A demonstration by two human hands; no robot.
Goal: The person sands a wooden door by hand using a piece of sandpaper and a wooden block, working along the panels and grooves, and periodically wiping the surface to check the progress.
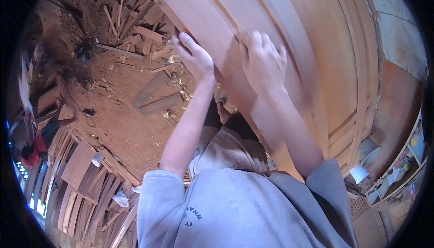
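Note:
A large wooden door panel (289, 53) with raised mouldings and grooves stretches in front of me, from the top of the view down to the right. My left hand (196, 59) lies at its left edge, fingers stretched out along it and holding nothing. Over the panel's face, my right hand (266, 65) bends its fingers down beside a long groove. A small brownish piece (242, 36) shows at those fingertips; its kind is hidden by the fingers.
Wood offcuts (147, 33) lie heaped on the brown dirt floor (117, 117). Stacked boards (86, 180) with a white cup (97, 159) stand at lower left. To the right are a white bucket (359, 174) and a cluttered shelf (400, 171). Something red (34, 153) is at far left.

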